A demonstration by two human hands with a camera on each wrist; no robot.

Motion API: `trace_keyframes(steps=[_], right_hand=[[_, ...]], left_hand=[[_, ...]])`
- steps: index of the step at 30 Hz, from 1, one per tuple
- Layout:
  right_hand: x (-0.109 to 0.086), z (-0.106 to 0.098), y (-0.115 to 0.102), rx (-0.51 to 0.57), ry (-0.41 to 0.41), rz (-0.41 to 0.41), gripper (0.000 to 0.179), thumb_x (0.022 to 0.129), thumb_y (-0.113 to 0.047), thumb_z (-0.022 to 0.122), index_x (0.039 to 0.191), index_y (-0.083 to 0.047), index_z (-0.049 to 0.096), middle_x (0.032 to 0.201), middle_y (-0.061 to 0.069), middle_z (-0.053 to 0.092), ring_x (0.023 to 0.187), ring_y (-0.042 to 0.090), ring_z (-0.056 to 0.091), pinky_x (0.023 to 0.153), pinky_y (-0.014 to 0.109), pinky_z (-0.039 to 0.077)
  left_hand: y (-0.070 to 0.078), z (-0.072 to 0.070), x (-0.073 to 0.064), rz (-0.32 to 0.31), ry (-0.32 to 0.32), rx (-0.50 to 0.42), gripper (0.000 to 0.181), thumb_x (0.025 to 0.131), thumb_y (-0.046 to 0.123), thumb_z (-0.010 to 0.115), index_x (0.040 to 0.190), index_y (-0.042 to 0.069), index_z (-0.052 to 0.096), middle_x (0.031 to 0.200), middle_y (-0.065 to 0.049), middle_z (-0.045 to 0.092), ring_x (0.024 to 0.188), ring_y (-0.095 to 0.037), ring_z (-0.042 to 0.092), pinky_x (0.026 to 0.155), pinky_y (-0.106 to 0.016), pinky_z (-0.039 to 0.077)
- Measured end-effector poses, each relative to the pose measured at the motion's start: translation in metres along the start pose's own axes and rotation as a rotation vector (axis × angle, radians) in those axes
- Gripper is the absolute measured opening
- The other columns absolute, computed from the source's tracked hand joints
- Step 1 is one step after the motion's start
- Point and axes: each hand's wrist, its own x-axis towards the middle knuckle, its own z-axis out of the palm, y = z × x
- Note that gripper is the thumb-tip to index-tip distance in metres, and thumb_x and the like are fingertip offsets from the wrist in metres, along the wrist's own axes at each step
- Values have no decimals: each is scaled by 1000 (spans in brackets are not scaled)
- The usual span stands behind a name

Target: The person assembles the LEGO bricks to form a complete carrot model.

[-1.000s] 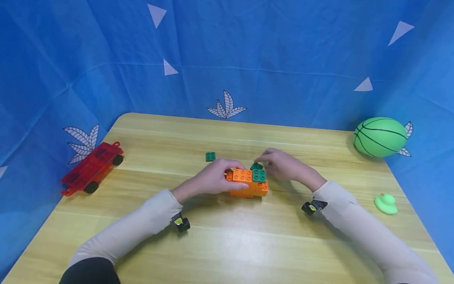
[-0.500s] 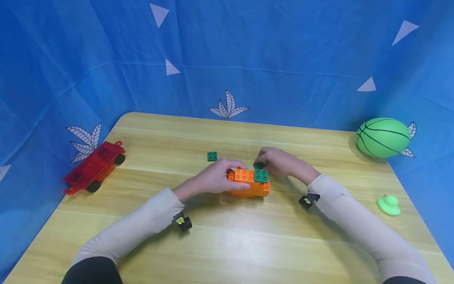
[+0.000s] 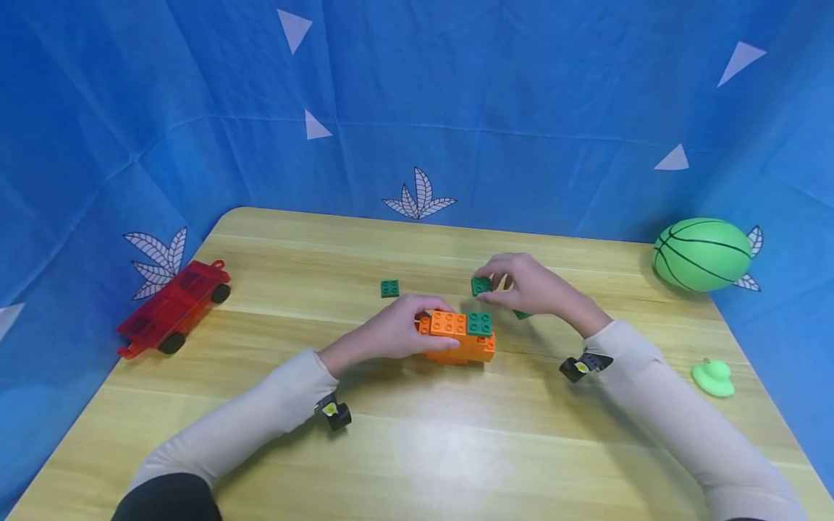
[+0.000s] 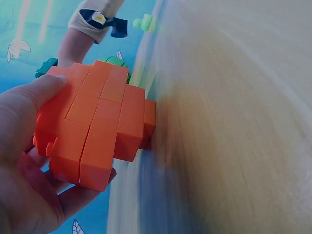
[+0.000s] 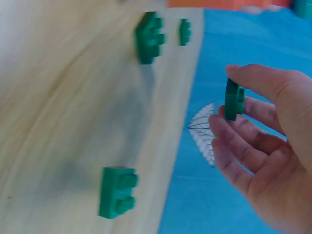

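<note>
My left hand [image 3: 410, 325] grips a built block of orange toy bricks [image 3: 461, 349], thumb on the near side in the head view. Studded orange bricks show on its top, and a green brick [image 3: 479, 323] sits at its right end. Its smooth stepped side [image 4: 100, 105] faces the left wrist camera. My right hand [image 3: 531, 284] is behind and right of the block. Between thumb and finger it pinches a small green brick [image 5: 233, 100], apart from the block. One loose green brick [image 3: 522, 315] lies partly hidden under this hand, and another green brick [image 3: 389, 289] lies farther left.
In the right wrist view, several loose green bricks, one of them a near brick [image 5: 147, 38], lie on the wooden table [image 3: 417, 449]. A red wheeled toy wagon [image 3: 176, 304] stands at left. A green ball [image 3: 702, 255] and light green duck-like toy [image 3: 713, 378] are at right.
My right hand has taken the small green brick from behind the block and moved slightly up and right with it, uncovering another green brick. The left hand keeps its grip on the orange block.
</note>
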Motion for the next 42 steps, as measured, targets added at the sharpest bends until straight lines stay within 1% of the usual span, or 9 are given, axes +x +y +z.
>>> trace_keyframes(steps=[5,10,14,19,24,29,33,36,42], right_hand=[[-2,-12,-12,29,74,5,38,90,-24,81,123,-8,73,109,6,75,86,15,70,75,38,62],[-5,-16,-38,91,116,-28,37,88,-22,82,121,-8,74,109,5,76,86,16,69,77,42,62],[-5,-14,-61,124,127,-85,35,88,-19,82,120,-8,75,108,3,76,85,16,68,77,42,62],[-5,-10,-81,130,112,-128,34,89,-18,80,121,-7,75,110,2,76,88,13,65,77,38,62],[-5,-7,-86,127,122,-128,34,89,-16,80,122,-9,75,111,1,75,89,12,65,76,35,61],[-6,-5,-86,121,145,-115,34,87,-18,82,119,-8,75,109,3,77,88,16,69,80,34,61],[-7,-3,-85,121,153,-104,34,86,-19,83,118,-9,74,109,2,77,90,20,70,81,35,62],[-6,0,-86,136,146,-96,34,86,-18,83,118,-10,74,110,1,76,92,20,70,82,37,62],[-4,10,-91,153,117,-78,32,87,-22,84,116,-11,75,107,-1,76,90,14,71,82,35,63]], left_hand=[[-2,1,1,22,-1,-35,35,87,32,83,117,18,71,108,2,72,88,-15,66,75,-28,59],[-5,2,2,44,-4,-76,32,88,29,83,115,16,71,105,0,72,85,-16,66,74,-28,60],[-7,2,1,47,0,-109,30,88,28,83,114,16,71,104,-1,72,86,-17,65,75,-29,60],[-10,3,-1,46,-2,-161,35,89,25,81,122,15,70,108,-4,73,87,-18,67,77,-30,61],[-11,5,0,51,-6,-166,43,90,26,81,130,17,68,115,-2,74,91,-15,69,81,-29,61],[-10,4,-5,15,-33,-126,51,89,37,82,134,23,64,118,4,72,99,-12,70,87,-28,60],[-10,-5,-13,-19,4,-86,60,87,41,83,140,24,60,127,6,68,111,-13,65,93,-31,58],[-12,-12,-19,-32,37,-65,59,86,38,83,138,21,62,129,4,68,115,-15,62,93,-33,57],[-21,-16,-27,-41,39,-70,43,88,28,83,127,16,70,122,0,72,107,-18,66,87,-30,61]])
